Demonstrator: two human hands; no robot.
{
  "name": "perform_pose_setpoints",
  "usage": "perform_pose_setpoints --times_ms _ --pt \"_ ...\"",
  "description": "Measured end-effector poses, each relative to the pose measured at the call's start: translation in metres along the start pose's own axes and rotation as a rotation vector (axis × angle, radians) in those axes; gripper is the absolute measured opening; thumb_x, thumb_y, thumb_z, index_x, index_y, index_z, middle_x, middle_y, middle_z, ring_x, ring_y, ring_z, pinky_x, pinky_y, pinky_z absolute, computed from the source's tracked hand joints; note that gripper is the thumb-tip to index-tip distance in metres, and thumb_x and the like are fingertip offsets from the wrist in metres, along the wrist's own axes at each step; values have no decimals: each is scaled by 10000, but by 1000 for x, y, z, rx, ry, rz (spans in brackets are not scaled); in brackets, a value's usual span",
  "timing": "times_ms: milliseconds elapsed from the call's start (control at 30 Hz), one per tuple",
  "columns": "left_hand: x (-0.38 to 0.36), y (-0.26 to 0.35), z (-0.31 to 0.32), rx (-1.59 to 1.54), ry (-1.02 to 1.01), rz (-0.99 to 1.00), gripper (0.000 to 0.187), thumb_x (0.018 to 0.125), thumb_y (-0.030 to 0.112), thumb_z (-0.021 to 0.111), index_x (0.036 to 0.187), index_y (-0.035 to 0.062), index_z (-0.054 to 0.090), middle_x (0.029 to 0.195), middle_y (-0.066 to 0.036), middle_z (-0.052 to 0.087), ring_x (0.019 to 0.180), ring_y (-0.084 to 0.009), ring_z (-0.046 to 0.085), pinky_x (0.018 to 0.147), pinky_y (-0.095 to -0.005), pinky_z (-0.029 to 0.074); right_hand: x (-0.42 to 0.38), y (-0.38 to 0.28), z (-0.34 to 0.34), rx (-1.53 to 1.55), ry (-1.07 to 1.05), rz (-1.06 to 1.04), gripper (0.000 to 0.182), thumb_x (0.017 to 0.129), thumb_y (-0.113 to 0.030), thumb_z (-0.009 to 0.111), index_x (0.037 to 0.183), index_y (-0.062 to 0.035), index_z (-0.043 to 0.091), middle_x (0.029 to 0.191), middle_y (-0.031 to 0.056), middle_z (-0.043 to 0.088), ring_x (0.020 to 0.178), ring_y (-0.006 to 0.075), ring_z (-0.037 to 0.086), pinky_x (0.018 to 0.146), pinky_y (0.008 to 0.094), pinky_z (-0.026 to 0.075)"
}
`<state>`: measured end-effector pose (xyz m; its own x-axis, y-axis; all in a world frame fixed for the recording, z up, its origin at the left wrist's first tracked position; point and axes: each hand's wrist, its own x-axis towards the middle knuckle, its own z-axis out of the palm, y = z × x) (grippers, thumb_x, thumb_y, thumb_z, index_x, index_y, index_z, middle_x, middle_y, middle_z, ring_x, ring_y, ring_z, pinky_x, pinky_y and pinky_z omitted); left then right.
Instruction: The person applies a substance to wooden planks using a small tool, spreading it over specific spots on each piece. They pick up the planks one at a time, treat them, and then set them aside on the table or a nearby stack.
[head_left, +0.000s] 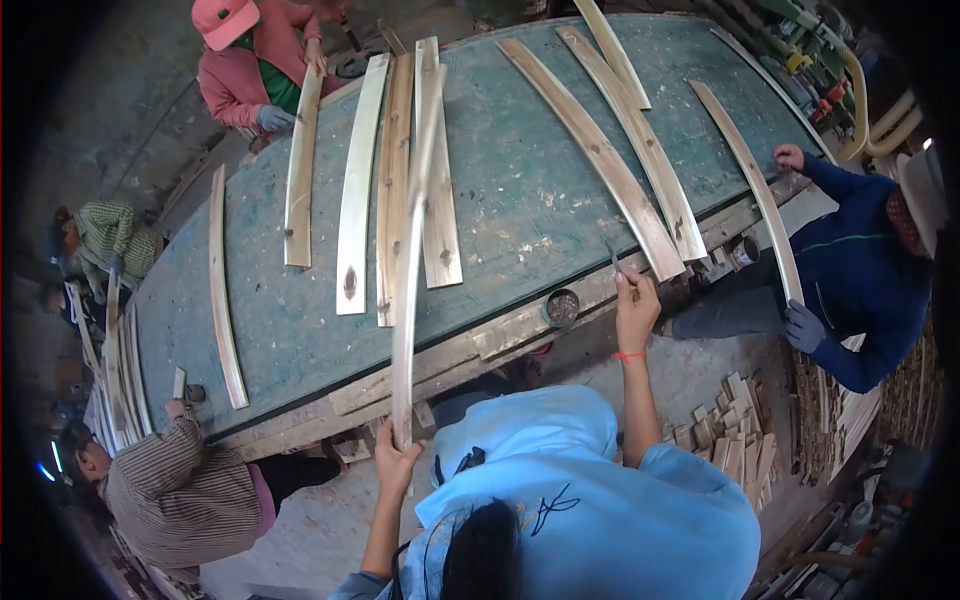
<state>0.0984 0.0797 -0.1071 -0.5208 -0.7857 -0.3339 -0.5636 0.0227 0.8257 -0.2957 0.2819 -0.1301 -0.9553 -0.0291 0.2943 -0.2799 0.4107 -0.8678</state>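
Note:
My left hand (397,462) is wrapped round the near end of a long, narrow wooden strip (408,300), which slants up and away over the green table. Pinched in my right hand (635,298) is a small thin tool (613,257), its tip raised over the table's near edge. Just left of that hand, a small round tin (561,307) with dark bits inside sits at the edge. Beyond the held strip lie several pale boards, among them a board with a dark knot (361,190). To the right, a long curved board (600,165) reaches the near edge.
The large green table (510,220) has a wooden rim. A co-worker in dark blue (850,260) handles a strip at right. Another in pink (250,75) holds a board across the table. A person in stripes (190,480) is at left. Wood offcuts (735,430) lie on the floor.

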Motion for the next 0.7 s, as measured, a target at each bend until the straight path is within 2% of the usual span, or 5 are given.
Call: perform_pose_setpoints --times_ms 33,100,133,233,700 --pt "5 0 -3 2 3 4 731 608 135 747 1256 -80 487 1090 -244 576 1033 -343 573 921 -348 435 -3 3 -3 5 2 0 158 848 -132 673 929 3 682 750 85 592 614 167 479 573 300 394" --pt "20 22 -7 543 381 123 740 623 138 741 1272 -81 460 1171 -281 528 1085 -417 532 933 -421 433 -9 10 -8 54 -32 85 158 851 -135 671 927 3 679 779 90 607 619 168 493 577 294 402" --pt "28 40 -10 586 406 57 751 639 148 737 1282 -82 427 1177 -290 493 1098 -458 492 923 -485 418 -12 13 -10 58 -35 83 167 854 -141 671 927 8 674 807 91 621 622 161 503 582 287 407" --pt "54 35 -12 702 529 172 748 638 147 744 1273 -78 418 1112 -275 496 1047 -461 499 899 -496 417 -18 17 -11 31 -40 69 174 852 -148 675 923 11 672 812 88 623 622 151 505 583 283 408" --pt "188 66 -1 663 488 65 871 607 372 853 1254 -64 468 1160 -264 499 1072 -423 505 880 -487 434 0 -9 5 34 -36 63 171 855 -144 670 925 11 679 744 65 580 601 130 460 563 281 386"
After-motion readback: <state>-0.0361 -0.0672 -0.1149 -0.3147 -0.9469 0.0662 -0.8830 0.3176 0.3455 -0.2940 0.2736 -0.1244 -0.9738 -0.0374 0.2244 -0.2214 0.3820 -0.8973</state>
